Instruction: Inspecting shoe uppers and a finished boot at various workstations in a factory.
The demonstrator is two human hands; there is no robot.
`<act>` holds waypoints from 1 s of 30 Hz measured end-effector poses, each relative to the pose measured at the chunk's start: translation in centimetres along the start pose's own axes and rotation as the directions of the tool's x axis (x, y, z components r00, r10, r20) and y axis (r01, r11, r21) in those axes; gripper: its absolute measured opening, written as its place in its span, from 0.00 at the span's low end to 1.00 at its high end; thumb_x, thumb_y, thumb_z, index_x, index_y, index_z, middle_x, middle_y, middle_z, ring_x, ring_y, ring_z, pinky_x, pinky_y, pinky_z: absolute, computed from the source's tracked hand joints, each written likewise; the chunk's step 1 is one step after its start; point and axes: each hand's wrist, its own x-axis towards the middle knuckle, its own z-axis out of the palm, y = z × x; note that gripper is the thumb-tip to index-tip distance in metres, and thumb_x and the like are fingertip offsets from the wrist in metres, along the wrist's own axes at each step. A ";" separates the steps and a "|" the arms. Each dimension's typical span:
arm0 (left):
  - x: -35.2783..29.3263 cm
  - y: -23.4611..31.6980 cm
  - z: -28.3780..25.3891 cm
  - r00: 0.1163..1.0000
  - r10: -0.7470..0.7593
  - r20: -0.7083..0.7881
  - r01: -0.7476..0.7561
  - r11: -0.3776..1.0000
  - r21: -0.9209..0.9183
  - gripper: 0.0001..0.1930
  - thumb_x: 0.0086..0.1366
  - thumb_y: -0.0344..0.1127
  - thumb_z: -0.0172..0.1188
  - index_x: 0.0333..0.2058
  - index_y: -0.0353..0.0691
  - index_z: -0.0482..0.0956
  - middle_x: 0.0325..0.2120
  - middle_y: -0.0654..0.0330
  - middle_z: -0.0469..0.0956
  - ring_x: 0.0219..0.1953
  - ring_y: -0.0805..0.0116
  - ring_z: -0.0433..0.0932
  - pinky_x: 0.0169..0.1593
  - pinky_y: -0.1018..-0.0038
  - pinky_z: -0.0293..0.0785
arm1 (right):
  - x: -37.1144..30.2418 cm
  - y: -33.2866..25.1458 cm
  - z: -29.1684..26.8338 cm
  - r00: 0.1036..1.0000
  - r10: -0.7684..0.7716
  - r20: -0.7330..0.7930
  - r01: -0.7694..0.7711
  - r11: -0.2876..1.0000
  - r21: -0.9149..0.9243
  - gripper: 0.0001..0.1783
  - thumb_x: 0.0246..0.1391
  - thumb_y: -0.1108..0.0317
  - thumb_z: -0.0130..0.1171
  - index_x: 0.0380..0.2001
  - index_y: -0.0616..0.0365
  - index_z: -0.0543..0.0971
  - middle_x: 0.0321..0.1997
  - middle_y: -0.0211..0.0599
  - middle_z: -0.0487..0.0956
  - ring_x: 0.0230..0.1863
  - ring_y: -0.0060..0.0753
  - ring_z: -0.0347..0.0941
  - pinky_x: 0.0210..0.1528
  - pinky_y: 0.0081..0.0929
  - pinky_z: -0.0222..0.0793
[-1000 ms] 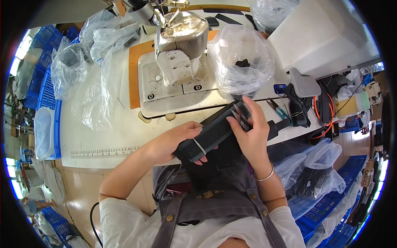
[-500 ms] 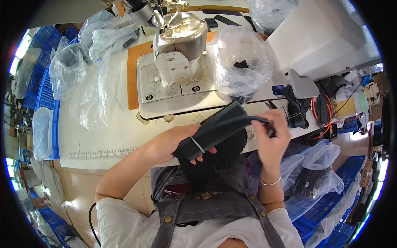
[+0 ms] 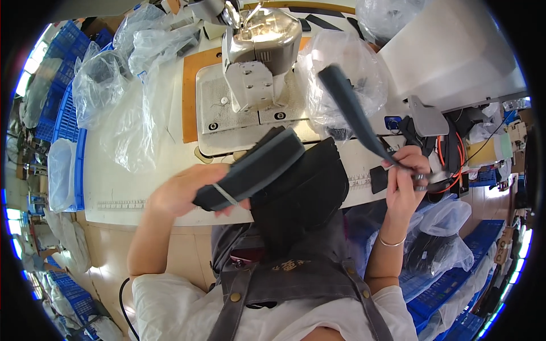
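While our left hand [image 3: 190, 190] grips banded strips [image 3: 261, 165] nearside of sewing machine [image 3: 264, 42], our right hand [image 3: 406, 176] pinches loose strip [image 3: 354, 112]; keep band [image 3: 226, 194] snug.

Across the white worktable [image 3: 108, 184] before you, a sewing machine's metal bed plate [image 3: 227, 132] sits beside an orange-brown board [image 3: 190, 116], with clear plastic bags [image 3: 128, 139] spread to your left and 1 bulging clear bag [image 3: 367, 65] at right. Dark flat strips [image 3: 323, 22] lie behind; a ruler scale [image 3: 122, 204] runs along your edge.
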 end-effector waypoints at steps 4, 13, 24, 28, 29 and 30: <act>-3.0 2.0 -1.3 0.991 -0.023 -0.129 0.056 0.965 0.255 0.20 0.66 0.43 0.42 0.42 0.29 0.72 0.32 0.54 0.78 0.25 0.74 0.73 0.27 0.78 0.69 | 0.3 0.8 1.6 0.893 -0.034 0.449 0.115 0.981 -0.154 0.09 0.42 0.73 0.59 0.29 0.66 0.77 0.36 0.45 0.75 0.31 0.29 0.72 0.31 0.22 0.66; -5.9 1.1 -3.6 0.975 0.083 -0.206 -0.003 0.934 0.357 0.19 0.66 0.42 0.44 0.42 0.28 0.71 0.31 0.54 0.77 0.24 0.76 0.71 0.26 0.80 0.68 | 0.0 1.1 4.2 0.899 0.159 0.407 0.052 0.886 -0.461 0.16 0.32 0.87 0.54 0.31 0.65 0.76 0.37 0.40 0.76 0.33 0.27 0.74 0.35 0.18 0.70; -7.7 2.8 -4.0 0.884 0.218 -0.413 -0.013 0.895 0.445 0.21 0.66 0.43 0.43 0.44 0.28 0.71 0.29 0.54 0.78 0.23 0.77 0.71 0.26 0.81 0.67 | 0.2 0.6 4.2 0.899 0.157 0.409 0.085 0.852 -0.516 0.19 0.33 0.88 0.53 0.34 0.64 0.76 0.39 0.41 0.75 0.36 0.32 0.75 0.36 0.20 0.71; -5.9 6.7 -5.1 0.559 0.576 -0.597 0.025 0.708 0.706 0.23 0.65 0.47 0.45 0.44 0.31 0.73 0.30 0.60 0.78 0.25 0.80 0.68 0.28 0.83 0.63 | -0.7 1.3 3.9 0.912 0.132 0.388 0.114 0.827 -0.550 0.21 0.32 0.88 0.54 0.36 0.63 0.75 0.40 0.41 0.74 0.39 0.40 0.74 0.38 0.25 0.72; -4.1 8.0 -5.8 0.532 0.601 -0.597 0.076 0.669 0.740 0.23 0.65 0.48 0.44 0.46 0.34 0.73 0.31 0.64 0.77 0.27 0.82 0.66 0.30 0.83 0.61 | -0.8 1.5 3.7 0.918 0.115 0.378 0.125 0.824 -0.553 0.21 0.32 0.88 0.54 0.36 0.63 0.75 0.40 0.41 0.74 0.39 0.40 0.74 0.38 0.25 0.72; -2.0 9.0 -6.7 0.487 0.655 -0.577 0.136 0.596 0.791 0.21 0.65 0.45 0.45 0.49 0.37 0.72 0.29 0.62 0.77 0.28 0.76 0.68 0.32 0.79 0.64 | -0.9 1.6 3.5 0.922 0.109 0.372 0.134 0.810 -0.571 0.21 0.32 0.89 0.54 0.36 0.63 0.75 0.40 0.41 0.74 0.39 0.40 0.74 0.38 0.25 0.72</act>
